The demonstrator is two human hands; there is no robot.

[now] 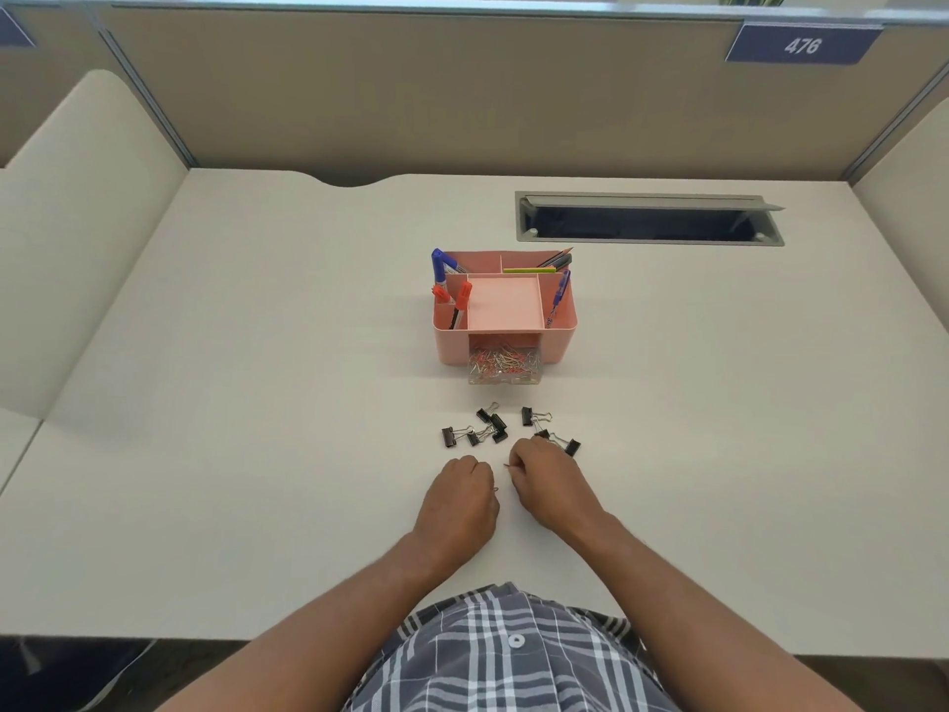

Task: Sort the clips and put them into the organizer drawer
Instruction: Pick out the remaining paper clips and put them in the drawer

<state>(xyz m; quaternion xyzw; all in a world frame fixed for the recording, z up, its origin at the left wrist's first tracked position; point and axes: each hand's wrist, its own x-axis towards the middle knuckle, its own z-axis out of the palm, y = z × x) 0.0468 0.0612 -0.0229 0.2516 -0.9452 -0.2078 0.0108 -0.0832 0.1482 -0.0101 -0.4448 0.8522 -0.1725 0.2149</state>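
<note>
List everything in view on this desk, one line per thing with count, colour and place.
organizer: one, pink, desk centre, far from the person.
drawer: one, clear, pulled out at the organizer's front, holding red and silver paper clips.
pens and markers: several, blue, red-capped and dark, standing in the organizer's side and rear compartments.
binder clips: about eight, black with silver handles, scattered on the desk between drawer and hands.
cable hatch: one, grey, open, rear right of the desk.
number plate: one, blue, reads 476, on the partition.
desk: one, off-white.
left hand: closed, a paper clip at its fingers.
right hand: closed, pinching a small clip.
</note>
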